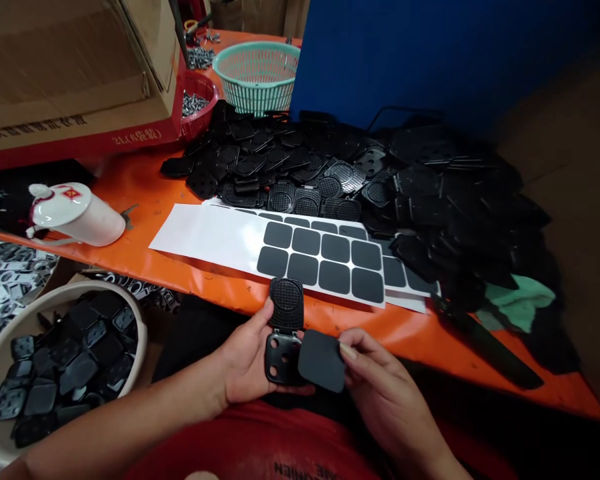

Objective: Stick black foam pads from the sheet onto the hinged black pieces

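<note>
Your left hand (247, 367) grasped the black hinged piece (287, 305), unfolded with its long axis pointing away from you, while your right hand (383, 377) pinched the dark pad (322, 361) by its right edge, partly covering the lower leaf (279, 361) from the right.

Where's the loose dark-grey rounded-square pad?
In the head view, just right of centre, the dark-grey pad is in the right hand, partly hiding the black hinged plate held by the left hand.
</note>
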A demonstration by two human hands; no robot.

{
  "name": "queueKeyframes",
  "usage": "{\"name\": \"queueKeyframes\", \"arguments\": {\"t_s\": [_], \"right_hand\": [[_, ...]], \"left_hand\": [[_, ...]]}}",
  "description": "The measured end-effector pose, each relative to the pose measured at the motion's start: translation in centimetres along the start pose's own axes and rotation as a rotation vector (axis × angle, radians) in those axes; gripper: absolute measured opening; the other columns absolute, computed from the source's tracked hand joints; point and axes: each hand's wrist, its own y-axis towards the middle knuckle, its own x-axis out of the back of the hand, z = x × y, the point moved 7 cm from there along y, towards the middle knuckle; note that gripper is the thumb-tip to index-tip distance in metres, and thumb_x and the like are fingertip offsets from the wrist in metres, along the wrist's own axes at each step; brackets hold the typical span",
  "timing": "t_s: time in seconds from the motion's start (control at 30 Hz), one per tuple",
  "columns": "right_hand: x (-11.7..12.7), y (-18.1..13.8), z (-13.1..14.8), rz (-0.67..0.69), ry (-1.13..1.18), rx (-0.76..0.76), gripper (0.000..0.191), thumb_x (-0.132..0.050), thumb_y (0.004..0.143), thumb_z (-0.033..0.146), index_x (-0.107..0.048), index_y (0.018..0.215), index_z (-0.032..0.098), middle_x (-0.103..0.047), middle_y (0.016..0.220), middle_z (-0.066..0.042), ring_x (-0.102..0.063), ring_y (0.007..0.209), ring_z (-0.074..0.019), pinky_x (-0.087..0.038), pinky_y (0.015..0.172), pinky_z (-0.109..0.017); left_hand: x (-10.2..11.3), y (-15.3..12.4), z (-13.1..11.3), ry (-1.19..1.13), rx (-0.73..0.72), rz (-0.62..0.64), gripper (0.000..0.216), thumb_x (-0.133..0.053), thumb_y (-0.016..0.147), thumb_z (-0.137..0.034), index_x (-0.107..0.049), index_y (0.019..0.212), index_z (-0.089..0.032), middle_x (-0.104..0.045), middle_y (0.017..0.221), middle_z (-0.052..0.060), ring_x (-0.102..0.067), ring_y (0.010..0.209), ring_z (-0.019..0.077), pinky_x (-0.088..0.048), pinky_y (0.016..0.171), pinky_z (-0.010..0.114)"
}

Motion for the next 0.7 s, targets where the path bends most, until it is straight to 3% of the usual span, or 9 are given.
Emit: {"name": "queueKeyframes", "arguments": {"t_s": [0.13,0.3,0.47,0.7], "right_hand": [[-0.4,-0.1,-0.8,0.034,-0.147,-0.009,0.029,-0.075,0.075,0.045,-0.061,0.075,0.020,-0.049,0.067,0.002,-0.041,0.060,-0.0105,-0.034,0.056,-0.023],[-1.3,0.0,0.0,0.051,-0.285,0.053,0.028,-0.072,0.078,0.045,-0.061,0.073,0.020,-0.050,0.069,0.002,-0.041,0.063,-0.0112,-0.033,0.058,-0.023],[-2.1,0.5,-0.5,0.071,-0.280,-0.011,0.031,-0.074,0.074,0.046,-0.060,0.068,0.020,-0.051,0.066,0.001,-0.044,0.066,-0.0128,-0.034,0.060,-0.023],[-2.0,1.1,-1.9,0.055,-0.168,-0.076,0.029,-0.078,0.071,0.043,-0.061,0.068,0.020,-0.059,0.078,-0.001,-0.049,0.070,-0.0132,-0.038,0.064,-0.025]], "left_hand": [[-0.1,0.1,-0.1,-0.006,-0.020,-0.004,0.070,-0.027,0.089,-0.068,-0.066,0.096,-0.010,-0.067,0.078,0.010,-0.063,0.072,0.0216,-0.048,0.080,0.039],[-0.1,0.4,-0.1,-0.013,-0.032,0.022,0.071,-0.026,0.090,-0.067,-0.065,0.102,-0.009,-0.069,0.087,0.014,-0.065,0.083,0.0250,-0.047,0.081,0.036],[-0.2,0.4,-0.1,-0.015,-0.039,0.041,0.073,-0.023,0.090,-0.067,-0.065,0.104,-0.009,-0.069,0.090,0.015,-0.065,0.086,0.0257,-0.046,0.083,0.037],[0.0,0.3,0.0,0.015,-0.036,0.027,0.072,-0.023,0.090,-0.068,-0.064,0.096,-0.009,-0.068,0.091,0.014,-0.063,0.092,0.0247,-0.045,0.083,0.034]]}}
